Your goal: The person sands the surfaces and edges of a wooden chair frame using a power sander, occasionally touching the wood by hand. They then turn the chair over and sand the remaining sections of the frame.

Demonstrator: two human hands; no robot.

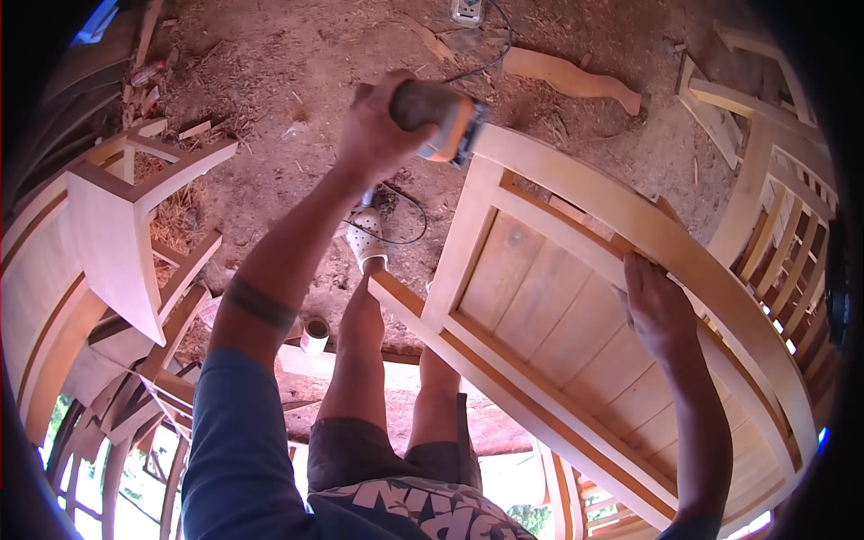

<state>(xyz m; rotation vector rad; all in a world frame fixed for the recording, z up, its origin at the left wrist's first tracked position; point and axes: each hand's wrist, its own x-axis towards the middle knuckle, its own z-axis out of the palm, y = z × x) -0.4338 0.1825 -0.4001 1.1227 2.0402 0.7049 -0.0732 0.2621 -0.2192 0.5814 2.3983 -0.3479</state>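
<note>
My left hand (371, 135) is wrapped round an orange and dark power sander (443, 123), smeared slightly by motion. Its flat pad faces the end of the curved top rail (576, 178) of a wooden panelled frame, right at the corner. That frame, perhaps a headboard, leans diagonally across the right side, with pale boards (558, 310) set inside it. Gripping an inner rail below the curved top is my right hand (660, 310), fingers bent over the rail's edge. A black cord (504, 45) runs from the sander's far side.
Curved wooden frame parts (112, 225) are stacked at left. Slatted wooden pieces (778, 225) stand at right. An offcut board (571, 79) and a power socket box (467, 11) lie on the dirt floor ahead. A small can (314, 337) sits near my leg; cord loops by my foot.
</note>
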